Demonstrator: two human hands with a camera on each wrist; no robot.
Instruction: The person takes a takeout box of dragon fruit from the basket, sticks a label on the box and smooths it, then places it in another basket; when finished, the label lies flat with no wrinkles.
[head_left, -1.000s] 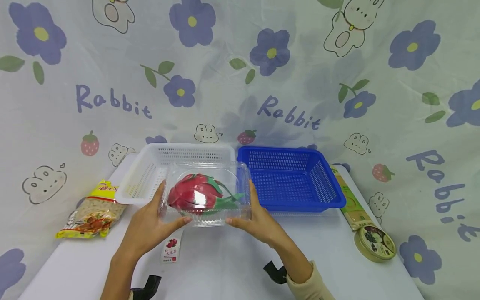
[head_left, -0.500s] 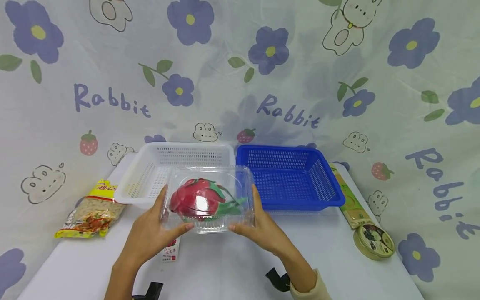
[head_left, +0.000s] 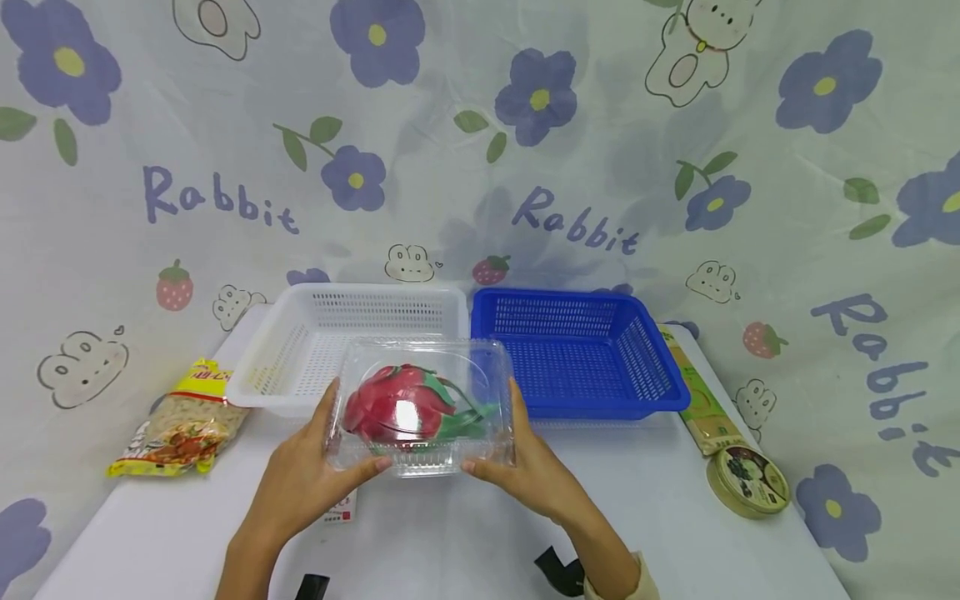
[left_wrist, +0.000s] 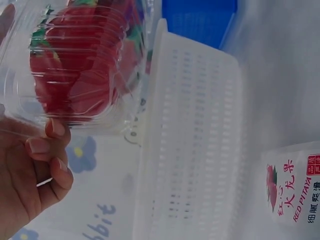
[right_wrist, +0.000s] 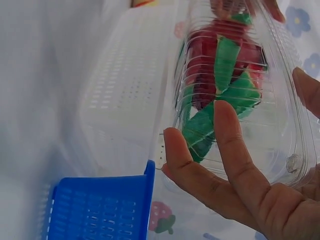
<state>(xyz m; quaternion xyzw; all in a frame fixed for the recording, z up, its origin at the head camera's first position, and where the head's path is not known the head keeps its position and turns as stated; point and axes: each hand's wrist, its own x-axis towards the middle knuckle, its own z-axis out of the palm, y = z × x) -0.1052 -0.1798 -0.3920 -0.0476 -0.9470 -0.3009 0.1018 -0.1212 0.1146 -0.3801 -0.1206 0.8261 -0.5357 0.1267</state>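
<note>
A clear plastic clamshell box [head_left: 420, 463] is held up between both hands in front of the baskets. Inside lies a red dragon fruit [head_left: 393, 407] with green scales, seen through the lid. My left hand [head_left: 311, 475] grips the box's left side, thumb along the front edge. On the right side my right hand [head_left: 543, 477] grips it likewise. From the right wrist view, fingers [right_wrist: 227, 130] spread against the ribbed box wall. Partly hidden behind the left hand, a small white label [head_left: 343, 508] lies on the table; "RED PITAYA" is printed on it in the left wrist view.
Behind the box stand a white basket [head_left: 255, 367] and a blue basket [head_left: 600, 408], side by side. A yellow-topped snack bag [head_left: 183, 421] lies at left. At right are a long green packet [head_left: 697, 400] and a round tin [head_left: 748, 482]. A printed curtain hangs behind.
Both hands have brought the box slightly lower and nearer, drifting a little to the right. The left hand now covers more of the label. Baskets and side items stay put.
</note>
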